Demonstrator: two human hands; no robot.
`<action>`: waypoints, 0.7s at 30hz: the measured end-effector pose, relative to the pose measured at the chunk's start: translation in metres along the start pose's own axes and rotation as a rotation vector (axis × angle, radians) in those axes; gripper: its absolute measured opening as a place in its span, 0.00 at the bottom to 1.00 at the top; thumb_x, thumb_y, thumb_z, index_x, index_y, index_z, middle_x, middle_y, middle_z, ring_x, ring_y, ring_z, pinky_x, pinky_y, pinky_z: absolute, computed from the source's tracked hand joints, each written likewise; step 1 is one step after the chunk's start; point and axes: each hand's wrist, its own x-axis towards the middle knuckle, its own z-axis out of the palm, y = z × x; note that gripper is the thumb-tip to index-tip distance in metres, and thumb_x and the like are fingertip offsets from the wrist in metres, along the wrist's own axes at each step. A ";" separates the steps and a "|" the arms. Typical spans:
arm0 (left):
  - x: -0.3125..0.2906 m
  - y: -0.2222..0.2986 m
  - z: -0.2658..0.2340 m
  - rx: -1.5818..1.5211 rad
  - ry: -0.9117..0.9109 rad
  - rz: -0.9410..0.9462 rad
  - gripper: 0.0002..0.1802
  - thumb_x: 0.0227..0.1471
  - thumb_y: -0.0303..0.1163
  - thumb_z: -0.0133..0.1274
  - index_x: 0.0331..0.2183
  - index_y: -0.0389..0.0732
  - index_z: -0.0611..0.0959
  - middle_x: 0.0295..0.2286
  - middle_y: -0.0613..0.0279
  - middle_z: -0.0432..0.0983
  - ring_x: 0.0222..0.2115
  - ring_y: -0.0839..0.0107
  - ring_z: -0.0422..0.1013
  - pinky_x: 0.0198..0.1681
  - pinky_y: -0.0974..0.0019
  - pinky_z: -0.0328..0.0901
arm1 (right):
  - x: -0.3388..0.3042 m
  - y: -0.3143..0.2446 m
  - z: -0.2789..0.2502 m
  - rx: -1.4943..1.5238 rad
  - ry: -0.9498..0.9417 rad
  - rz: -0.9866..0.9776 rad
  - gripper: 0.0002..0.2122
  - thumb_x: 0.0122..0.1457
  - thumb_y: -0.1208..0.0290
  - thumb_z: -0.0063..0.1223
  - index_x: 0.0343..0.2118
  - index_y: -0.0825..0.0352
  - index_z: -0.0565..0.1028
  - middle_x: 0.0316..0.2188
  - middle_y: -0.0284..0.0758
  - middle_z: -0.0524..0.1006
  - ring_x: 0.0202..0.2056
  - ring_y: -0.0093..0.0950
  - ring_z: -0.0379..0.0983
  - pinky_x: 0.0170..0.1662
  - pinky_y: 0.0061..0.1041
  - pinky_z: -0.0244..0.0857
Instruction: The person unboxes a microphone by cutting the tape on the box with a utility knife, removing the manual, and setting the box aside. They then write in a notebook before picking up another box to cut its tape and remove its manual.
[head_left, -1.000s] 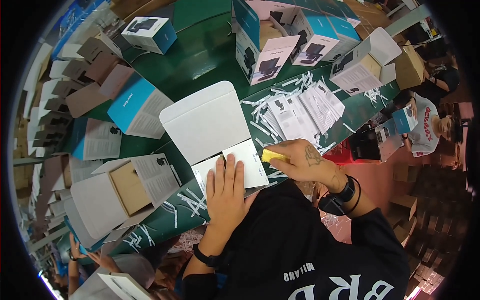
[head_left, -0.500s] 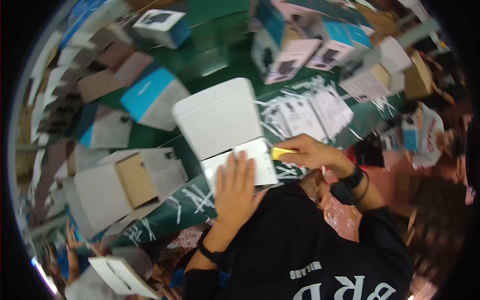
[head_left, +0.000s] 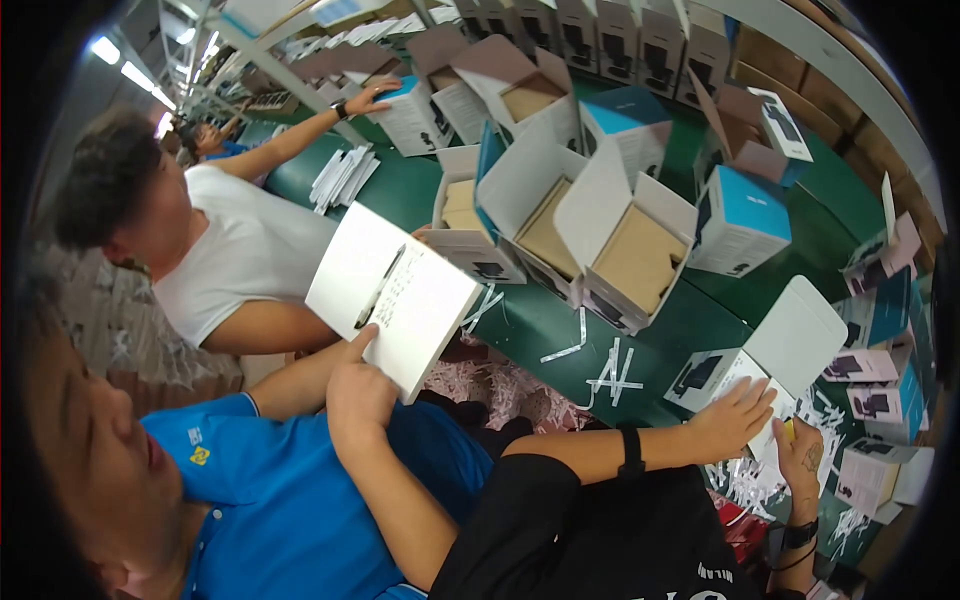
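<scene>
My left hand (head_left: 735, 418) lies flat with fingers stretched over the contents of a white carton (head_left: 705, 375). Its broad white lid flap (head_left: 797, 337) stands raised on the far side. Close by on the right, my right hand (head_left: 801, 462) is closed around a small yellow tool (head_left: 789, 430), at the carton's edge. Only a bit of the yellow shows between the fingers, so its exact kind is hidden. Loose white paper strips (head_left: 752, 488) lie beside and under my hands.
Open cartons (head_left: 635, 255) with brown inserts and a blue-topped box (head_left: 748, 215) stand on the green table (head_left: 520, 335). At left, a co-worker in a blue shirt (head_left: 300, 490) holds an open notebook (head_left: 440, 300) with a pen; another person in white (head_left: 250, 245) reaches toward a box.
The view has swung left, bringing co-workers and the notebook into plain sight. My hands and the carton now appear at the right. My left hand stays flat on it; the right keeps the yellow tool.
</scene>
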 end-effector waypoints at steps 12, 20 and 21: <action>-0.007 -0.002 0.016 0.051 0.101 0.047 0.38 0.54 0.48 0.49 0.58 0.29 0.72 0.62 0.36 0.59 0.64 0.39 0.55 0.66 0.40 0.47 | -0.062 0.030 0.013 0.887 -0.101 0.216 0.22 0.67 0.67 0.47 0.12 0.65 0.68 0.08 0.29 0.65 0.10 0.18 0.58 0.16 0.20 0.52; -0.012 -0.013 0.000 0.156 0.087 0.113 0.35 0.57 0.44 0.46 0.58 0.29 0.72 0.62 0.35 0.59 0.62 0.37 0.56 0.65 0.38 0.49 | -0.089 0.060 0.021 0.462 -0.324 0.370 0.13 0.66 0.69 0.45 0.24 0.67 0.70 0.15 0.28 0.68 0.15 0.17 0.61 0.18 0.20 0.53; -0.013 -0.017 -0.002 0.133 0.109 0.123 0.34 0.56 0.43 0.46 0.57 0.28 0.73 0.62 0.34 0.60 0.62 0.37 0.57 0.65 0.38 0.49 | -0.085 0.062 0.017 0.366 -0.323 0.380 0.12 0.66 0.69 0.45 0.25 0.68 0.70 0.15 0.28 0.68 0.16 0.17 0.62 0.19 0.20 0.53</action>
